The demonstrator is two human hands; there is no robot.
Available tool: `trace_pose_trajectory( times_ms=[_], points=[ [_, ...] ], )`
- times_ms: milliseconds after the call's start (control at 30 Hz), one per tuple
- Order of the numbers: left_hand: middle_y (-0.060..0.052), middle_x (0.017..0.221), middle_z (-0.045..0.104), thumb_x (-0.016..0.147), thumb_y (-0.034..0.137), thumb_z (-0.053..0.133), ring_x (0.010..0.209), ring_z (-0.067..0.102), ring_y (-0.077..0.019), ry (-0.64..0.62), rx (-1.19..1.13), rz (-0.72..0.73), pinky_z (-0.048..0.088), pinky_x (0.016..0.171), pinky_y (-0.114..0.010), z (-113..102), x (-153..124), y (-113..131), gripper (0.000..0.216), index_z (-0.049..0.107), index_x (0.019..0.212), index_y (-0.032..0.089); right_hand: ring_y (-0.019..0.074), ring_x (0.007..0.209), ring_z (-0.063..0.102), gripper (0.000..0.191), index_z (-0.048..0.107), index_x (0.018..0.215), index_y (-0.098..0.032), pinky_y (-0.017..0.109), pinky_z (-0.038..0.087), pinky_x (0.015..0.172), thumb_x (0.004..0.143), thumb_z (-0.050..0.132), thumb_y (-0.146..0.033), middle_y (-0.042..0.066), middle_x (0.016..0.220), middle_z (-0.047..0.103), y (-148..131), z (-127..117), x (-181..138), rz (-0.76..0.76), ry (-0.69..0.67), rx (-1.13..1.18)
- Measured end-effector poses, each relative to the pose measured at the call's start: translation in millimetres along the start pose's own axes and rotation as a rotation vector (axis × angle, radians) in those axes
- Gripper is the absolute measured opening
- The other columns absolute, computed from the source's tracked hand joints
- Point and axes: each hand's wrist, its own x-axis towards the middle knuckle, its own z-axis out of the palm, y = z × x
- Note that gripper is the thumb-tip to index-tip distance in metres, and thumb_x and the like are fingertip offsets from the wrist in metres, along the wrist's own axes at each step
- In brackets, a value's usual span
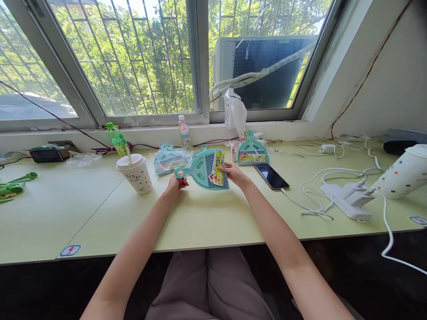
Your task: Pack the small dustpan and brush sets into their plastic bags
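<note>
Between my two hands is a teal dustpan [198,171] with a small brush set into it and a yellow printed label [217,168] on its right part. It is tilted, its handle pointing left. My left hand [178,182] is closed at the handle end, fingers partly hidden. At the other end, my right hand [235,173] pinches the pan's right edge beside the label. Behind it on the table lie a similar dustpan set in clear plastic [169,159] and, to the right, another teal dustpan set [251,150] with a yellow label.
A lidded white cup with a straw [136,175] stands left of my hands. A green bottle [117,138] and a clear bottle [184,132] are behind. To the right lie a phone [271,176], a power strip [347,202] with cables, and a tipped dotted cup [403,171].
</note>
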Motion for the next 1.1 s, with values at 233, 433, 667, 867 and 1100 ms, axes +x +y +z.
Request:
trace_pose_trajectory(
  times_ms=[233,433,667,867,1100],
  points=[
    [0.005,0.037,0.026,0.074,0.017,0.048,0.029,0.021,-0.0038,-0.067,-0.014,-0.007,0.013,0.035,-0.018,-0.9,-2.6,3.4,0.033,0.022,0.053,0.019,0.0219,0.091,0.069,0.032,0.072,0.096,-0.017,0.034,0.055,0.084,0.066,0.081,-0.023,0.007,0.099,0.074,-0.6,0.5,-1.1,-0.005,-0.012,-0.002],
    [0.005,0.037,0.025,0.071,0.015,0.049,0.029,0.020,-0.0042,-0.071,-0.018,-0.010,0.010,0.036,-0.018,-0.6,-1.4,3.2,0.032,0.023,0.052,0.019,0.0217,0.089,0.069,0.029,0.072,0.094,-0.018,0.033,0.056,0.081,0.066,0.080,-0.022,0.006,0.097,0.074,0.9,-1.0,0.8,-0.008,-0.005,0.014],
    [0.006,0.039,0.027,0.048,0.002,0.044,0.031,0.022,-0.0042,-0.074,-0.018,-0.015,0.011,0.038,-0.017,-4.6,1.8,1.2,0.026,0.023,0.051,0.018,0.0227,0.092,0.069,0.029,0.071,0.092,-0.019,0.036,0.055,0.086,0.065,0.081,-0.025,0.005,0.096,0.074,1.2,-2.9,3.2,-0.060,0.038,0.053],
    [0.005,0.038,0.028,0.056,0.006,0.047,0.030,0.022,-0.0045,-0.068,-0.024,-0.006,0.012,0.036,-0.017,-3.5,2.2,0.0,0.025,0.025,0.052,0.019,0.0221,0.089,0.069,0.031,0.072,0.093,-0.018,0.034,0.056,0.082,0.065,0.081,-0.025,0.006,0.097,0.074,-0.2,-2.8,0.2,-0.045,0.008,0.019],
    [0.006,0.038,0.027,0.068,0.014,0.049,0.030,0.023,-0.0052,-0.061,-0.028,-0.008,0.014,0.035,-0.017,-2.5,2.6,-0.9,0.028,0.025,0.055,0.020,0.0217,0.088,0.069,0.027,0.072,0.092,-0.018,0.034,0.055,0.082,0.067,0.080,-0.023,0.006,0.096,0.074,-0.7,-0.4,-1.1,-0.022,0.022,-0.010]
  ],
)
